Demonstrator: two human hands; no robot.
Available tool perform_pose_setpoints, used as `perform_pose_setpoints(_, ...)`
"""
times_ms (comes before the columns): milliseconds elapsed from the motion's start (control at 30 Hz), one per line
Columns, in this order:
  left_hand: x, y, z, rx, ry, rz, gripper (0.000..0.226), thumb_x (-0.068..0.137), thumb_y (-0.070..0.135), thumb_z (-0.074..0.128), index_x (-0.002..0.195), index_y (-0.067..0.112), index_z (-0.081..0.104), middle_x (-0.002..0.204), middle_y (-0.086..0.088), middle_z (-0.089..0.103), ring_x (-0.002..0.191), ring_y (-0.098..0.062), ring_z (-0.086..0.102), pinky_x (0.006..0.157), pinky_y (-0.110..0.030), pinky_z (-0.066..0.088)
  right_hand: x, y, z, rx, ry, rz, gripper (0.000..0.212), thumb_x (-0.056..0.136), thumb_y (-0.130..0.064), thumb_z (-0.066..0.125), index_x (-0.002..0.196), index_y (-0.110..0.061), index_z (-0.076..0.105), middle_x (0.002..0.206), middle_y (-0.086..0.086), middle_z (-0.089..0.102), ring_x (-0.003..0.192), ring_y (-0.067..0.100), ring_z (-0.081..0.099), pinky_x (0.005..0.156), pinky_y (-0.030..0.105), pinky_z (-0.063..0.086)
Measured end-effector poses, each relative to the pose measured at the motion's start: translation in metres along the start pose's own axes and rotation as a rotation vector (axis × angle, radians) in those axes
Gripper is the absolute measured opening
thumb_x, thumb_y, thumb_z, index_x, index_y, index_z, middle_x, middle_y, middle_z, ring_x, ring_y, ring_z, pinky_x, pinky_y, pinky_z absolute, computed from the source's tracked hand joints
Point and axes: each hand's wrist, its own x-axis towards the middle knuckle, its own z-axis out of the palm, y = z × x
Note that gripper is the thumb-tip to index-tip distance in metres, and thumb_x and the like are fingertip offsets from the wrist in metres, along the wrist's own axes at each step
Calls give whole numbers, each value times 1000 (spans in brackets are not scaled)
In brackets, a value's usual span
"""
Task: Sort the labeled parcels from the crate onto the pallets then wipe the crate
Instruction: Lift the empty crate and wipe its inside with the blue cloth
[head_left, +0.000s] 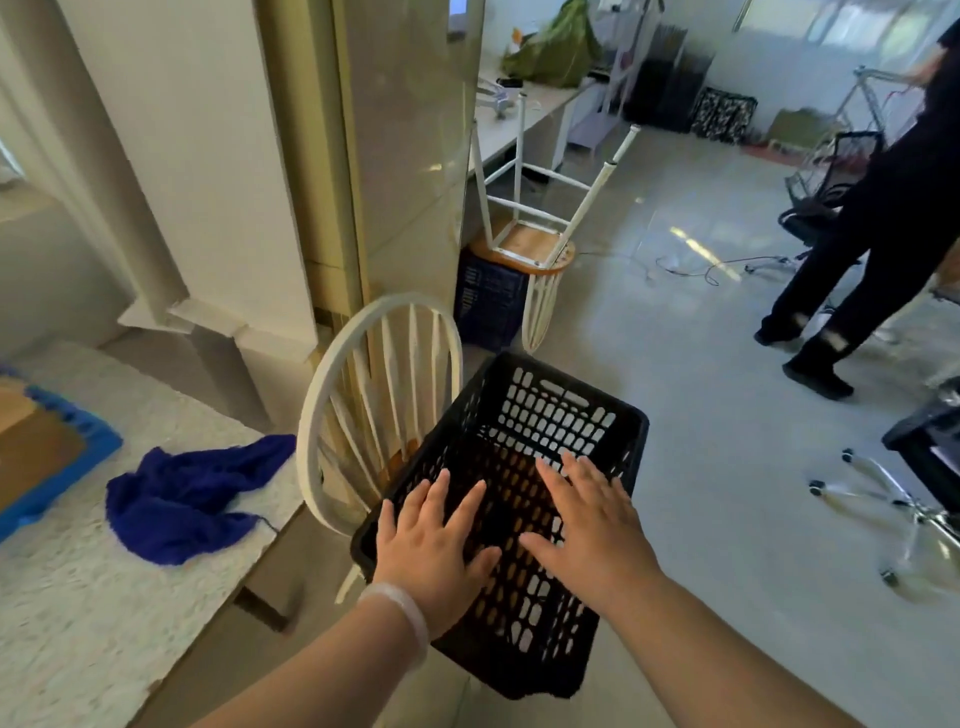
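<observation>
Both forearms reach in from 6 o'clock, and the left hand (431, 540) and right hand (587, 525) lie side by side, palms down, fingers straight and spread, grasping nothing. They hang over the near half of the black crate (571, 410); whether the palms press its perforated floor or only hover above it I cannot tell. No parcel shows in the crate, which sits on the seat of a white chair (332, 395), its long axis running from 6 o'clock up toward 12 or 1, with the slotted handle wall at the far end. Sorting looks finished, so wiping is probably the step in hand, and that depends on the blue cloth (187, 499). It lies crumpled on the pale counter (78, 623), off at 9 o'clock from the hands and apart from the crate. The left hand is plainly nearer to it, while the right could stay to steady the crate. Farther out at 9 to 10 o'clock a blue pallet (98, 441) carries a cardboard parcel (36, 452). Beyond, at 2 o'clock, another person (872, 218) in dark clothes walks across the floor.
</observation>
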Motion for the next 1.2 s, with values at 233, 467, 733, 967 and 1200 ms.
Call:
perform_pose_setpoints(233,33,4,16,-37,-79,-142,80,74,77,0,148,49,-12,162,6,-15,149,-20,-11,118,-49,-10,71,41,13,0,-124,-93,83,91,-64,43,152,-40,-7,163,-4,-8,149,15,-11,120,42,-6)
perform_pose_setpoints(467,52,34,60,-173,-75,-552,71,93,68,29,150,48,-7,162,5,-16,149,-22,-12,121,-46,-3,171,98,24,-98,-299,-275,83,92,-63,44,155,-34,-1,164,1,-5,150,21,-4,121,45,1)
perform_pose_setpoints(733,57,102,117,-376,11,-1035,69,93,66,30,152,45,1,162,5,-15,149,-21,-13,122,-40,3,272,171,22,-299,-324,-390,85,90,-62,48,155,-32,3,164,1,-2,150,22,0,121,47,10)
perform_pose_setpoints(967,59,109,130,-444,96,-1283,78,92,62,41,152,42,-4,161,1,-17,149,-26,-6,121,-43,8,315,196,26,-232,-363,-347,89,90,-55,54,155,-30,-2,164,2,-3,150,24,-1,120,45,6)
perform_pose_setpoints(1200,72,106,154,-545,109,-1380,88,90,45,60,154,36,1,159,0,-23,149,-31,2,121,-45,15,340,212,42,-193,-492,-372,100,88,-37,66,154,-29,-8,163,-4,-11,149,25,10,118,48,22)
